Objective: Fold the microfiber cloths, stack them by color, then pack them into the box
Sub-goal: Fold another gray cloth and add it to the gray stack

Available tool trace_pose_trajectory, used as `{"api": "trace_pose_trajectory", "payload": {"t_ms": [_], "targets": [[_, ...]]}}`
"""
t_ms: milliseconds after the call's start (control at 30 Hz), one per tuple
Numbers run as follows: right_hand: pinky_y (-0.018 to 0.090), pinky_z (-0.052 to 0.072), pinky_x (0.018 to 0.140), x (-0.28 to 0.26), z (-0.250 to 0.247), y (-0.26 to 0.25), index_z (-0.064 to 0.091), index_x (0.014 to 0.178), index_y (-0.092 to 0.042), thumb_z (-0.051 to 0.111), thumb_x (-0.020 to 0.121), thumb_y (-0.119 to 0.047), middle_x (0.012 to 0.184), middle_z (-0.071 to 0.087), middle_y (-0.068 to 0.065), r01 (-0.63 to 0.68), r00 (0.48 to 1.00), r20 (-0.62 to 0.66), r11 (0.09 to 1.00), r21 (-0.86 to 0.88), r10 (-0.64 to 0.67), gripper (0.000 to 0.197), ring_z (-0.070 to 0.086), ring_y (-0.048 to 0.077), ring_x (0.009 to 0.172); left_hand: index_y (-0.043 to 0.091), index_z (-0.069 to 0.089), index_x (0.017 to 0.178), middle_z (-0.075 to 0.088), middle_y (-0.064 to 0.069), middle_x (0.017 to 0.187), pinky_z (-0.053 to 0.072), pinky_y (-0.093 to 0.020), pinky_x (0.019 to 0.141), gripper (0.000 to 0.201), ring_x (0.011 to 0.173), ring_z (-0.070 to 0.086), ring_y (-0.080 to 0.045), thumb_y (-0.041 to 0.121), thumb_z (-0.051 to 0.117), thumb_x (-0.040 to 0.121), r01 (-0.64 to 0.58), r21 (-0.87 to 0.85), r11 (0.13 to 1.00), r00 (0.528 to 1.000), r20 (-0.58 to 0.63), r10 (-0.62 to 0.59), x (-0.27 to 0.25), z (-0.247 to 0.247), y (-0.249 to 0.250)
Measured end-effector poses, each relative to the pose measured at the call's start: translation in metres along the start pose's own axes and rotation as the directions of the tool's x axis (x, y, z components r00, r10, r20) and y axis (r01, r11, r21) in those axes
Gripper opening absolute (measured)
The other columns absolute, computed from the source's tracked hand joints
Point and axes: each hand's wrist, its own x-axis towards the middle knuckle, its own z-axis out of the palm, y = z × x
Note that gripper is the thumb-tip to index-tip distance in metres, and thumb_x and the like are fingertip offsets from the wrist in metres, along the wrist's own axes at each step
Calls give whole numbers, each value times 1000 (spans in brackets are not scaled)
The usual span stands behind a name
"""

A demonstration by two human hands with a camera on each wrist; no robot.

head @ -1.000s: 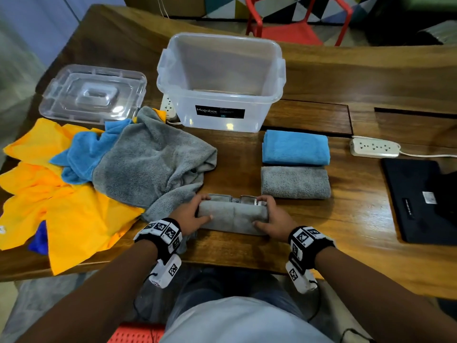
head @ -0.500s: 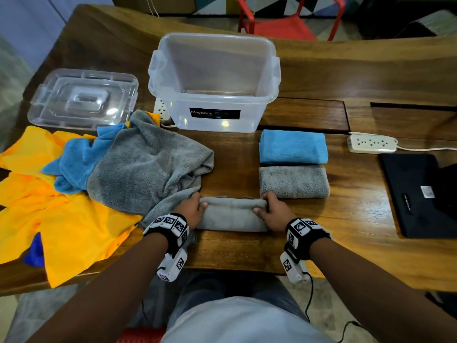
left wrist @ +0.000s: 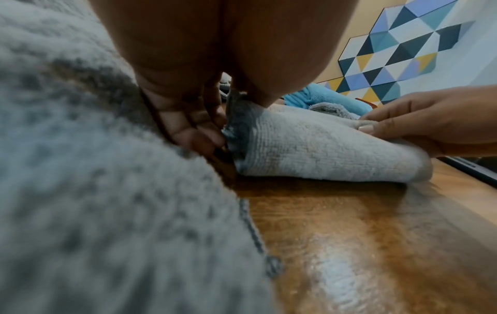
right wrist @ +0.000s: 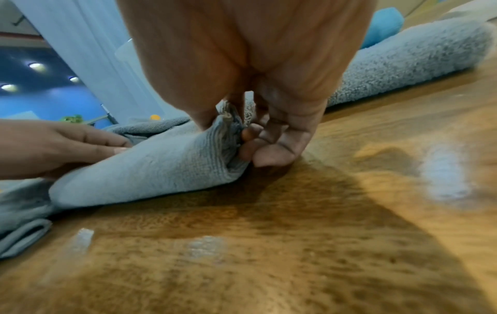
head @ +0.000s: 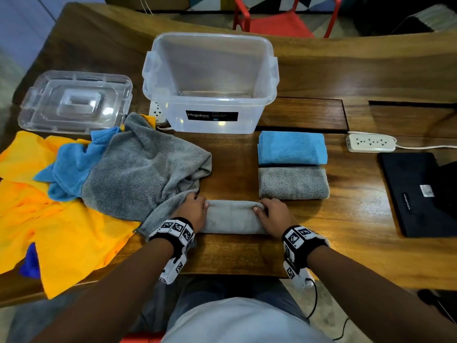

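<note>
- Nearest, the left hand (head: 194, 211) and right hand (head: 274, 217) each pinch one end of a folded grey cloth (head: 232, 217) lying on the counter (head: 247, 253) close to its near edge; both wrist views show fingers curled round the cloth's ends.
- That cloth's long axis runs left to right, parallel to the counter's near edge.
- Just beyond the right hand lies a second folded grey cloth (head: 293, 182), and touching its far side a folded blue cloth (head: 291, 147), both with their long axes left to right.
- Left of the hands sits a loose heap: a rumpled grey cloth (head: 138, 169), a blue cloth (head: 71, 167) and yellow cloths (head: 69, 241).
- Farther back stands the clear open box (head: 210, 80), its black label reading "Megabox", with its lid (head: 76, 102) lying to its left.
- At the right lie a white power strip (head: 370, 143) and a black laptop (head: 418, 194); its small print is unreadable.
</note>
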Motion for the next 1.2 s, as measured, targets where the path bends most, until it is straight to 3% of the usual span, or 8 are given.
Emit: {"api": "trace_pose_trajectory", "payload": {"t_ms": [133,233,333,533,633,767,967,1200], "targets": [[39,53,88,-7,-7,-12,48,133,-16,46,100,-40,123,55,6,20,999,-26,991,-130,-24,41,60,25,109,16,48,114,44,-11,125,48,-48,91,32,105,55,-33,39,29,102,28,23,999,999,16,-29,3,-5,7],[39,53,95,-13,-12,-21,48,135,-14,53,95,-34,128,51,9,224,959,-117,943,-246,-258,45,54,24,115,19,47,114,47,-9,123,49,-48,88,26,102,56,-32,37,31,101,20,28,999,1000,2,-20,4,-6,8],[52,31,118,-15,-7,-28,36,148,-14,51,95,-34,154,35,15,443,891,66,832,-334,-448,58,35,31,141,20,47,114,51,-9,122,50,-47,87,24,102,58,-32,35,33,101,13,26,1000,1000,4,-13,7,-9,9],[46,-4,124,-3,11,-23,-7,158,-14,29,105,-45,166,-11,7,468,870,357,797,-381,-340,71,-8,25,153,23,45,125,45,-10,133,48,-50,93,28,116,51,-32,29,34,100,29,150,988,999,16,-32,2,-15,19],[43,-5,124,3,11,-22,-10,158,-14,27,106,-45,166,-13,6,473,865,376,788,-394,-332,71,-10,23,153,23,30,146,26,-9,154,28,-48,113,46,142,26,-29,29,31,100,-198,335,921,975,-25,219,-6,-11,29],[42,-7,123,2,17,-16,-11,157,-12,28,105,-45,166,-13,7,488,865,349,761,-427,-360,73,-11,23,153,20,2,156,-2,0,164,4,-41,120,74,151,-3,-19,53,-5,90,-443,355,824,897,193,399,-5,8,27],[47,-2,122,-1,31,1,-3,158,-11,26,100,-58,165,-8,10,499,865,298,744,-444,-403,80,-5,28,153,27,-16,153,-24,7,159,-7,-45,119,72,147,-21,-15,63,1,93,-363,371,855,932,164,324,-9,16,3],[39,-18,118,-2,25,5,-18,155,-12,16,99,-65,162,-23,9,493,866,332,754,-434,-375,84,-21,25,150,31,-21,151,-32,12,155,-9,-44,117,71,144,-29,-14,64,3,93,-317,349,882,947,164,275,-6,16,-6]]}}
